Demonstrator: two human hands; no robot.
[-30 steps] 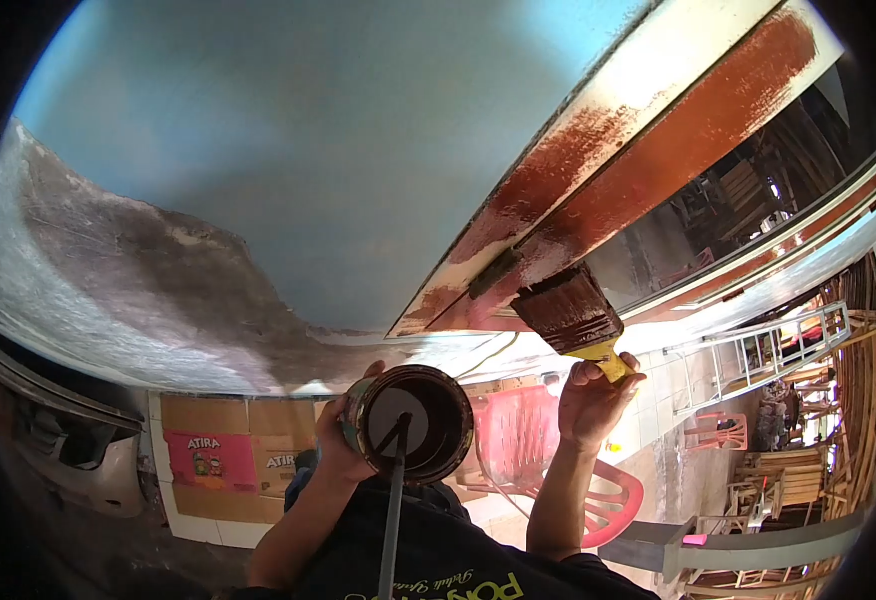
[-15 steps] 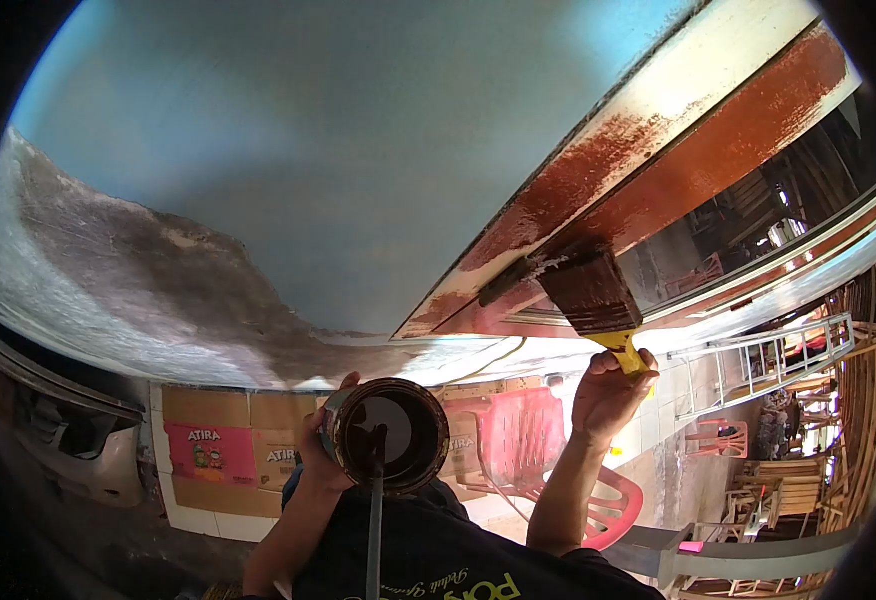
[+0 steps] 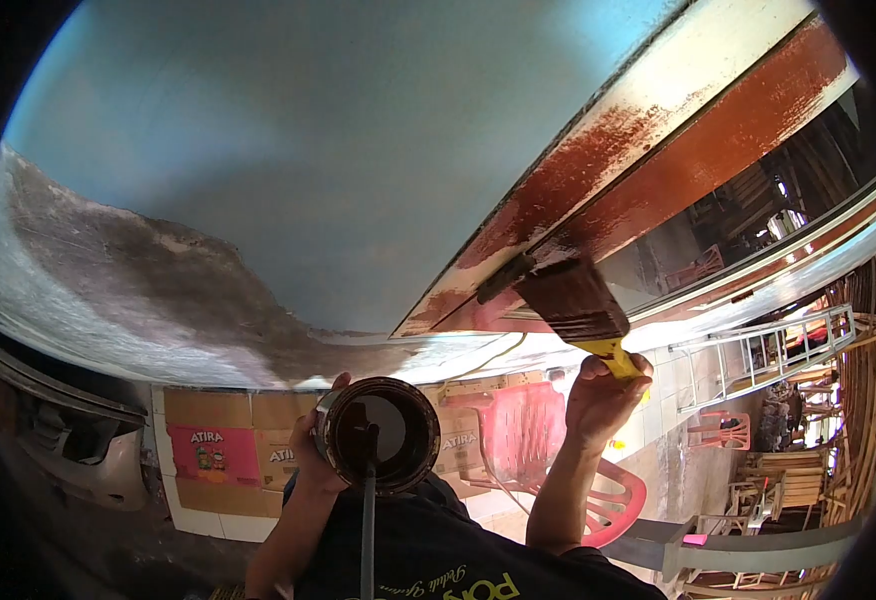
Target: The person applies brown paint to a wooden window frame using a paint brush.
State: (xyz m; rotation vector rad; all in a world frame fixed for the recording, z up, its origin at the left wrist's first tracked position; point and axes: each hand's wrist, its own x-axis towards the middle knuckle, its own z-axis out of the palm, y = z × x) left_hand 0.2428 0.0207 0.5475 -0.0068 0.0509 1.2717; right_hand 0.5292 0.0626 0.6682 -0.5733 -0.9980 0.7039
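Brown paint coats the bristles of a wide paintbrush, whose yellow handle is pinched in my right hand. The bristle tips are at the corner of a window frame with patchy red-brown paint over white. A dark hinge-like piece lies just left of the bristles. My left hand holds an open paint can from its left side; its fingers are partly hidden behind the can. A grey stick reaches into the can, with dark paint at its end.
The blue-grey wall has a bare cement patch. Below are cardboard sheets, a red plastic chair and a car part. To the right stand a metal ladder, another chair and stacked wood.
My right hand and the paintbrush have shifted slightly left, and the brush has tilted a little. The can in my left hand has moved slightly left.
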